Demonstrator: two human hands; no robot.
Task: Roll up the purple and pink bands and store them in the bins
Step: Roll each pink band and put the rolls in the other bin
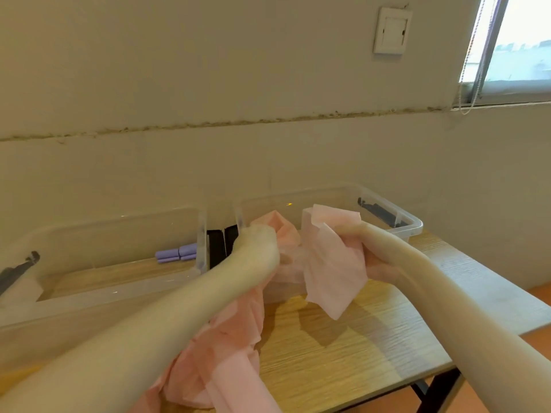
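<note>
A long pink band (328, 263) is held up over the wooden table (343, 338) in front of the right clear bin (414, 226). My left hand (256, 248) grips one bunched part of it, and the rest trails down under my left forearm to the table's near edge. My right hand (366, 251) grips the other end, whose loose flap hangs down. Several rolled purple bands (176, 253) lie inside the left clear bin (119, 293), at its right end.
The two clear bins stand side by side against the wall, with black latches (222, 245) between them. The table's right edge and a black leg (438, 389) are at lower right. A window (518, 46) is at upper right.
</note>
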